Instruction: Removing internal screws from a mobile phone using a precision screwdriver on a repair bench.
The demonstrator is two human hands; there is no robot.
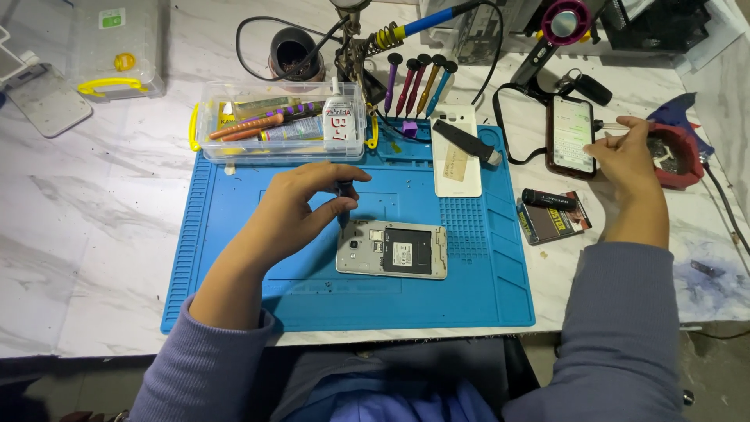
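My left hand (pixel 293 211) holds a small dark screwdriver (pixel 344 205) upright, its tip at the top left corner of an opened silver phone (pixel 393 249) that lies back-up on the blue work mat (pixel 234 258). My right hand (pixel 629 156) is off the mat to the right, fingers pinched on a thin white stick (pixel 613 127), beside a second phone (pixel 571 135) with a lit screen and a red dish (pixel 678 154).
A clear box (pixel 280 123) of tools and glue stands at the mat's back edge, with a row of coloured screwdrivers (pixel 418 82), a white back cover (pixel 456 152) and a soldering iron (pixel 414 27) behind. A small dark packet (pixel 553 216) lies right of the mat.
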